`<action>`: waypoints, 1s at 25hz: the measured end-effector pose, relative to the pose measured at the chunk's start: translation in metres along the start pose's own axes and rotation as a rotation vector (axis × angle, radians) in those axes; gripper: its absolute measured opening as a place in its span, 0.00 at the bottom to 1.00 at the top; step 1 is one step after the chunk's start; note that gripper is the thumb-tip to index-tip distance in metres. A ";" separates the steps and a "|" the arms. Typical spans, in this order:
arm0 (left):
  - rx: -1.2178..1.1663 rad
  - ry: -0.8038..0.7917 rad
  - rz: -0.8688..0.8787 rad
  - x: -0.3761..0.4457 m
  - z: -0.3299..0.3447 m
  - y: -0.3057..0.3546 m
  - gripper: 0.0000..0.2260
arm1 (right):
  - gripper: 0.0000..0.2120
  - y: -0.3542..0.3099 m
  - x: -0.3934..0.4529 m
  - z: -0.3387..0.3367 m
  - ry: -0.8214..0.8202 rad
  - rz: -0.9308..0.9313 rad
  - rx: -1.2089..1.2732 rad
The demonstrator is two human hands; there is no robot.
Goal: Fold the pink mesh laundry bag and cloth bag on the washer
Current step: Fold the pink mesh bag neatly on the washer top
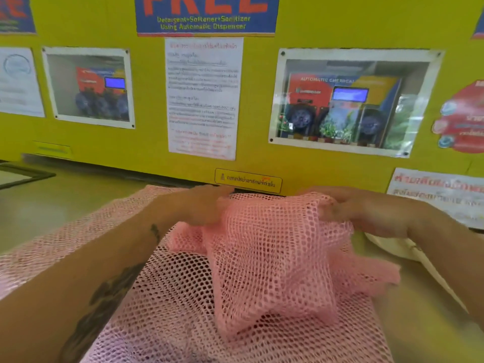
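The pink mesh laundry bag (262, 258) is spread over the washer top (65, 205), with a bunched fold raised in its middle. My left hand (201, 205) grips the mesh at the far left of that fold. At the far right my right hand (366, 213) pinches the upper edge of the mesh. A cream cloth bag (408, 255) lies to the right, partly hidden under my right forearm.
A yellow wall panel (146, 142) with posted notices and two framed dispenser pictures rises right behind the washer top. A dark-framed lid edge (23, 174) shows at the far left. Bare washer surface lies to the left of the mesh.
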State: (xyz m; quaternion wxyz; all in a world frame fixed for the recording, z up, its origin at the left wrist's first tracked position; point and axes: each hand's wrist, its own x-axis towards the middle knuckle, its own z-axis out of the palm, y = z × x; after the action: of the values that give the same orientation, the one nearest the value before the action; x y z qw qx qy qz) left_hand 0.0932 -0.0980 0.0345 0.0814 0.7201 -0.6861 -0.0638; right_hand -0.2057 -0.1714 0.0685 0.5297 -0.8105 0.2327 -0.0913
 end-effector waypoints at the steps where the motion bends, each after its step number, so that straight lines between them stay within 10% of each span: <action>1: 0.056 -0.025 0.031 0.002 0.002 0.003 0.26 | 0.28 0.002 0.001 0.006 -0.027 0.005 -0.073; 8: -0.176 0.599 -0.058 0.003 -0.040 -0.019 0.09 | 0.49 0.016 0.009 0.028 0.073 0.113 -0.961; 11: -0.235 0.899 -0.055 -0.008 -0.070 -0.033 0.12 | 0.30 0.006 0.018 0.023 0.211 0.034 -0.934; 15: -0.235 1.355 -0.104 -0.031 -0.089 -0.060 0.14 | 0.20 -0.028 0.023 -0.012 0.784 -0.164 -0.660; 17: -0.200 1.259 -0.162 -0.038 -0.086 -0.076 0.18 | 0.22 -0.032 0.018 -0.029 0.585 -0.095 -0.635; 21: 0.029 0.134 -0.302 -0.055 -0.058 -0.091 0.22 | 0.22 -0.027 0.014 -0.023 -0.040 0.256 -0.442; 25: -0.058 0.155 -0.230 -0.063 -0.040 -0.067 0.09 | 0.18 -0.025 0.029 -0.001 0.123 0.149 -0.699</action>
State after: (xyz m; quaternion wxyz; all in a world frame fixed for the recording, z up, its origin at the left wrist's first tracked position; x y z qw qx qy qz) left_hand 0.1635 -0.0312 0.0586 0.1472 0.7943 -0.5884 -0.0365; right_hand -0.1741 -0.1777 0.0889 0.2109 -0.9165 0.3396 -0.0158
